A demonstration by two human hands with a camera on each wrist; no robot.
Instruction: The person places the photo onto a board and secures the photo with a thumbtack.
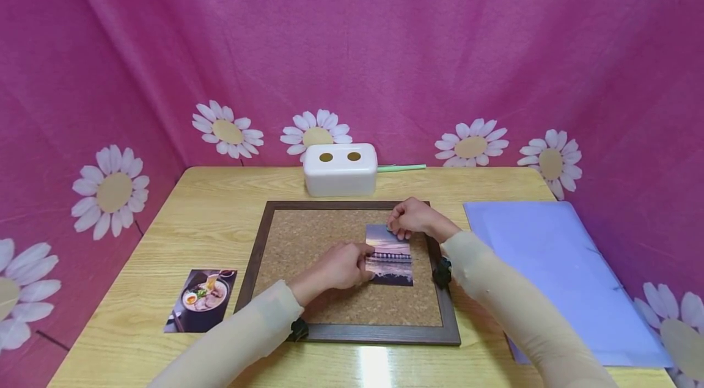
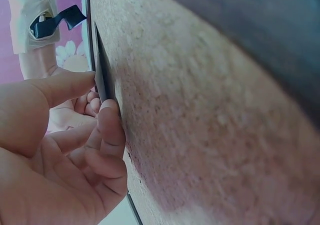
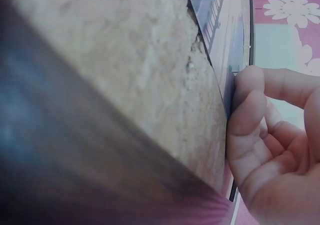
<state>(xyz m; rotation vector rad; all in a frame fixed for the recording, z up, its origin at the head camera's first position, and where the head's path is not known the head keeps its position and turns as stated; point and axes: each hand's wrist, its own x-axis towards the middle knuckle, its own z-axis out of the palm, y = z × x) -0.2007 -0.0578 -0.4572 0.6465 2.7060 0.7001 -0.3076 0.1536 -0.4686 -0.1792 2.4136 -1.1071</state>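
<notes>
A photo of a pier under a purple sky (image 1: 389,264) lies over the right part of a dark-framed corkboard (image 1: 330,226). My left hand (image 1: 342,264) pinches the photo's left edge between thumb and finger. In the left wrist view, that photo (image 2: 101,67) stands slightly off the cork. At the photo's top edge, my right hand (image 1: 414,217) has thumb and fingertip together on a small pin-like thing, almost wholly hidden by the fingers. The right wrist view has these fingertips (image 3: 250,87) right against the photo's upper end (image 3: 227,60).
Left of the board lies a photo of a ramen bowl (image 1: 202,301). A white box with two round holes (image 1: 341,177) stands behind it, with a green stick (image 1: 403,168) beside. A bluish-purple sheet (image 1: 555,272) covers the table's right side. Pink curtain (image 1: 352,40) surrounds the table.
</notes>
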